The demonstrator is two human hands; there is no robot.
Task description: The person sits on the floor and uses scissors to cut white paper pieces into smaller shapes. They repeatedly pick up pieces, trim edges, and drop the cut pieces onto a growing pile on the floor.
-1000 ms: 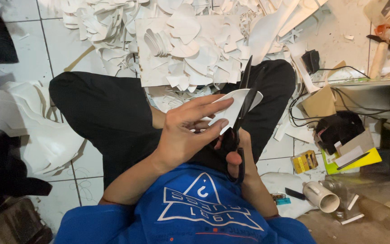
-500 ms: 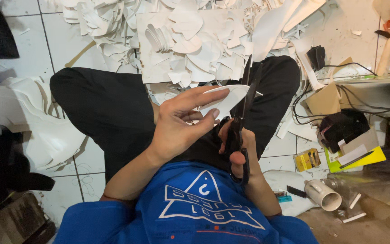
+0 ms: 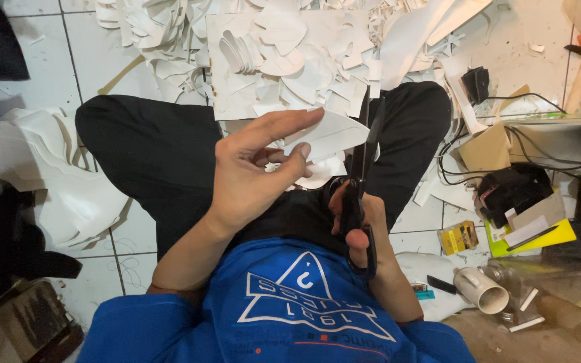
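I sit cross-legged on a tiled floor in black trousers and a blue shirt. My left hand (image 3: 253, 168) pinches a white leaf-shaped cut piece (image 3: 331, 134) between thumb and fingers, over my lap. My right hand (image 3: 361, 225) grips black scissors (image 3: 364, 168) by the handles, with the blades pointing up and away, right at the piece's right tip. The blades look nearly closed.
A heap of white cut shapes and scraps (image 3: 270, 54) lies ahead of my knees. More white sheets (image 3: 55, 181) sit at left. At right stand a low table (image 3: 559, 134), cables, a yellow pad (image 3: 532, 235), a small yellow box (image 3: 458, 236) and a white tube (image 3: 482, 290).
My left hand has turned the white piece and lifted its fingers straighter. The scissors have stayed by the piece's right edge, with the view shifted slightly.
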